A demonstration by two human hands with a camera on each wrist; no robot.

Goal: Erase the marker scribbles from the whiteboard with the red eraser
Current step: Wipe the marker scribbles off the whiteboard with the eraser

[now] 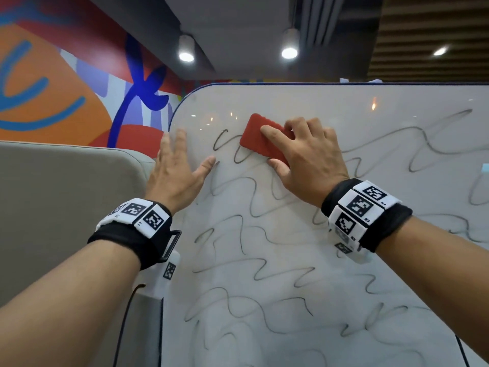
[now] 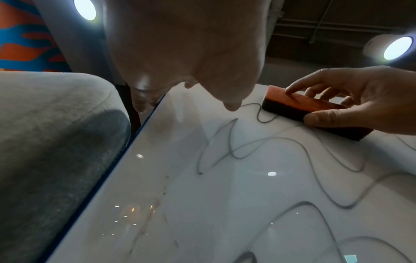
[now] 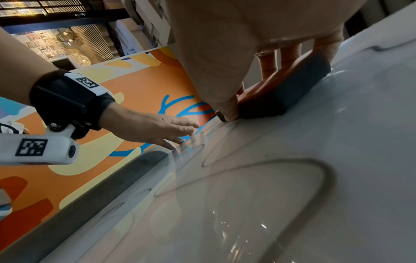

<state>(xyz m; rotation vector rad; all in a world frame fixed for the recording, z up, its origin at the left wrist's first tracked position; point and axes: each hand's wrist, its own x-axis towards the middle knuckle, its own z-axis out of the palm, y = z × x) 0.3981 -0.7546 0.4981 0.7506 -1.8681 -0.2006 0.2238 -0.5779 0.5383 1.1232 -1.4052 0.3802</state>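
Note:
The whiteboard (image 1: 304, 260) fills the right and lower head view, covered in wavy grey marker scribbles (image 1: 254, 274). Near its top left, the red eraser (image 1: 258, 137) with a dark felt underside (image 2: 292, 110) lies pressed flat on the board over the uppermost scribble. My right hand (image 1: 304, 154) grips it, thumb on the lower long edge and fingers over the top and far edge (image 3: 286, 74). My left hand (image 1: 180, 165) lies flat with straight fingers on the board's left edge (image 3: 166, 131), a short way left of the eraser.
A grey upholstered panel (image 1: 60, 207) butts against the board's blue-trimmed left edge (image 2: 117, 160). Behind stands a colourful mural wall (image 1: 66, 88). Ceiling lamps (image 1: 289, 53) glare on the glossy board surface. A cable (image 1: 127, 313) hangs beside the left wrist.

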